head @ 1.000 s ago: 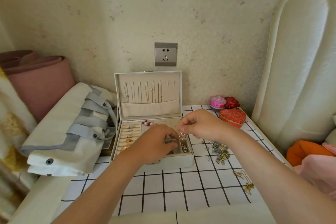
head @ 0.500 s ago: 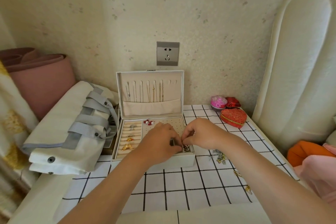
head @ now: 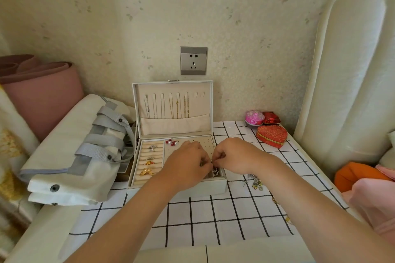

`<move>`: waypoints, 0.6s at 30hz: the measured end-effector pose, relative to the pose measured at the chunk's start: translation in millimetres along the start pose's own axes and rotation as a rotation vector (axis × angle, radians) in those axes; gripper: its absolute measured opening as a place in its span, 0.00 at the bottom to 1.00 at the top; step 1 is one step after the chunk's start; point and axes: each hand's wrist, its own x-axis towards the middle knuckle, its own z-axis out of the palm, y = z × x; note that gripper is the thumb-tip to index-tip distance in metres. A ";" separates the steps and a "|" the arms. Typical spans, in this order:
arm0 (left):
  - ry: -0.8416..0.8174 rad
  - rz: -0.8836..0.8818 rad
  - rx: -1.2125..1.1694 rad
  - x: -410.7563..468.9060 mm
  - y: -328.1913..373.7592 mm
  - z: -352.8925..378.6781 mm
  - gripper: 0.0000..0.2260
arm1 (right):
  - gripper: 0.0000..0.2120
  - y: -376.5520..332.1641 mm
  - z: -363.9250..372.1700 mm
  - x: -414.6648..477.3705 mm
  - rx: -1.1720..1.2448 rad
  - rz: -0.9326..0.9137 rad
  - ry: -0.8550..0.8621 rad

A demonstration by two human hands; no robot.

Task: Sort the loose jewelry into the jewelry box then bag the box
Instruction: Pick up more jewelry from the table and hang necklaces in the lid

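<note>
Left hand (head: 188,162) and right hand (head: 237,156) are pinching a tiny jewelry piece (head: 212,163) together above the front-right compartment of the open jewelry box (head: 213,187).

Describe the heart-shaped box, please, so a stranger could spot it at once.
Find the open jewelry box below the wall socket and look right across the checked cloth. The heart-shaped box lies there, red with a gold seam; the pink box and small red box behind it are smaller.

Home bedroom; wall socket (head: 193,61) set in floral wallpaper (head: 128,17); padded cream headboard (head: 352,70) right of the socket; checked-cloth bedside table (head: 213,215) below it, open jewelry box (head: 175,123) on top; rolled pink mat (head: 42,96) far left.
</note>
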 end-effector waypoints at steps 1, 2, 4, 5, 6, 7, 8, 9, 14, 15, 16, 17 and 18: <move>0.009 0.007 -0.023 0.2 0.8 0.4 0.07 | 0.04 1.7 -0.6 0.5 0.011 -0.003 0.002; 0.012 0.023 -0.033 0.7 2.1 1.5 0.06 | 0.04 2.9 -1.5 0.7 0.022 -0.007 0.004; -0.002 0.056 -0.007 1.2 3.4 4.4 0.06 | 0.06 5.4 -2.8 0.8 0.049 -0.019 0.005; -0.013 0.065 0.009 1.7 2.5 5.4 0.07 | 0.07 6.7 -3.4 0.8 0.060 -0.025 0.004; -0.022 0.071 0.012 2.1 1.0 5.5 0.07 | 0.07 7.4 -4.3 0.1 0.067 -0.032 0.003; -0.024 0.074 0.002 2.5 -0.6 4.6 0.07 | 0.06 8.4 -4.8 -0.7 0.071 -0.034 0.002; -0.019 0.074 -0.008 3.2 -2.5 3.2 0.07 | 0.05 9.3 -5.2 -1.7 0.079 -0.036 0.003; -0.010 0.073 -0.010 3.4 -4.4 1.7 0.07 | 0.05 10.0 -4.9 -3.0 0.084 -0.041 0.002; -0.037 0.087 0.080 0.4 -7.0 0.3 0.12 | 0.05 8.3 0.0 -8.4 0.066 -0.056 -0.053; -0.042 0.092 0.093 0.3 -6.3 0.2 0.12 | 0.06 8.0 -0.2 -9.0 0.050 -0.058 -0.067; -0.044 0.094 0.106 0.5 -4.8 0.0 0.13 | 0.06 7.4 -1.6 -10.3 0.046 -0.061 -0.072; -0.043 0.096 0.123 1.4 -2.7 -0.3 0.13 | 0.07 7.4 -3.9 -12.2 0.057 -0.061 -0.068; -0.037 0.102 0.142 2.7 -0.3 -0.4 0.14 | 0.07 8.6 -6.8 -15.1 0.084 -0.063 -0.056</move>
